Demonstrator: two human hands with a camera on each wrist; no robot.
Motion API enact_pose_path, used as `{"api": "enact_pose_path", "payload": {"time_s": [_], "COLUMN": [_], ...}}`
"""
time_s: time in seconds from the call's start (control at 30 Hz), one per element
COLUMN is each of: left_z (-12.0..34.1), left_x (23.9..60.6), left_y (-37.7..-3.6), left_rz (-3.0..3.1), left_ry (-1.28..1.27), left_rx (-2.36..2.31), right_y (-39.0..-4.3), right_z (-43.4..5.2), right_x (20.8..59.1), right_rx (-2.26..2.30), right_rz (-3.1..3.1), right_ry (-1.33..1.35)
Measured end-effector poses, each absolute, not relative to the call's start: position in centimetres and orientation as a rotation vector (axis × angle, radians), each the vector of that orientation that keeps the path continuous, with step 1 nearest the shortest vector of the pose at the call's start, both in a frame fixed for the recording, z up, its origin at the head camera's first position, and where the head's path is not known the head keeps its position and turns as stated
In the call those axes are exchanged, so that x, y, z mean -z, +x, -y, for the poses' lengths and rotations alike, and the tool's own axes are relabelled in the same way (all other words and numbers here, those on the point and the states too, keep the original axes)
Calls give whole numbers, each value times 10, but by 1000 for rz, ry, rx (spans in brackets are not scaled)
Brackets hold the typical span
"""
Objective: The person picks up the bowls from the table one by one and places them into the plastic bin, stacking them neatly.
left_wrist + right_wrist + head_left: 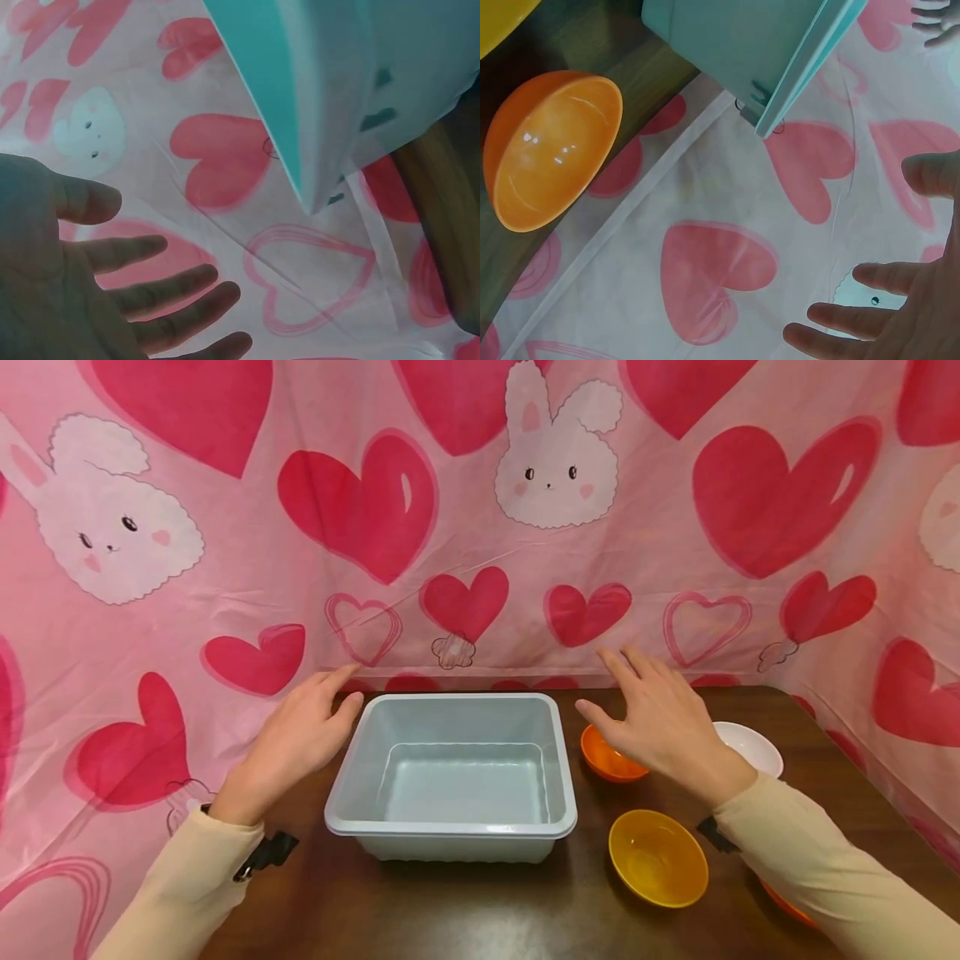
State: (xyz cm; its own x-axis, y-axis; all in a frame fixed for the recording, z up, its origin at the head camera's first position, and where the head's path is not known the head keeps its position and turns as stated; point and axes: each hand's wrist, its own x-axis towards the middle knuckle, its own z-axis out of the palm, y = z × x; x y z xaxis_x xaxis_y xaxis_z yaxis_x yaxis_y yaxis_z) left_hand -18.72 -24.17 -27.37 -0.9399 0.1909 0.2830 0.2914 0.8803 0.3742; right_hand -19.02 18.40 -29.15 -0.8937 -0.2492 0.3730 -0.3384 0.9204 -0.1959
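Observation:
A pale blue-grey plastic basin (pixel 457 847) stands on the dark wooden table between the two hands. My left hand (pixel 307 731) is raised beside the basin's left rim, its fingers spread and holding nothing. The left wrist view shows that palm (pixel 45 277) and the underside of the basin's wall (pixel 405 82), apart from each other. My right hand (pixel 660 718) hovers to the right of the basin, fingers extended, over an orange bowl (pixel 611 760). In the right wrist view its fingers (pixel 855 322) are spread with nothing between them.
Nearer the front right is a yellow bowl (pixel 658 858). A white bowl (pixel 750 750) sits partly behind the right wrist, and another orange rim (pixel 787 906) shows under the right sleeve. A pink heart-and-rabbit curtain (pixel 480 543) hangs behind and beside the table (pixel 450 910).

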Motion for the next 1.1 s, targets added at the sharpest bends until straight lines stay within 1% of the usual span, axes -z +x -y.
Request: {"api": "enact_pose_path", "payload": {"time_s": [0.37,0.83,1.1], "left_z": [252,259,261], "left_x": [288,309,316], "left_y": [-184,-184,-184], "left_rz": [2878,2896,2907], "left_ry": [-363,-354,-334], "left_rx": [594,739,787], "right_y": [-183,-171,-164], "right_z": [-190,-192,-195], "right_x": [297,297,305], "right_rx": [-370,-392,-436], "right_rz": [2701,2720,2714], "right_ry": [456,472,467]}}
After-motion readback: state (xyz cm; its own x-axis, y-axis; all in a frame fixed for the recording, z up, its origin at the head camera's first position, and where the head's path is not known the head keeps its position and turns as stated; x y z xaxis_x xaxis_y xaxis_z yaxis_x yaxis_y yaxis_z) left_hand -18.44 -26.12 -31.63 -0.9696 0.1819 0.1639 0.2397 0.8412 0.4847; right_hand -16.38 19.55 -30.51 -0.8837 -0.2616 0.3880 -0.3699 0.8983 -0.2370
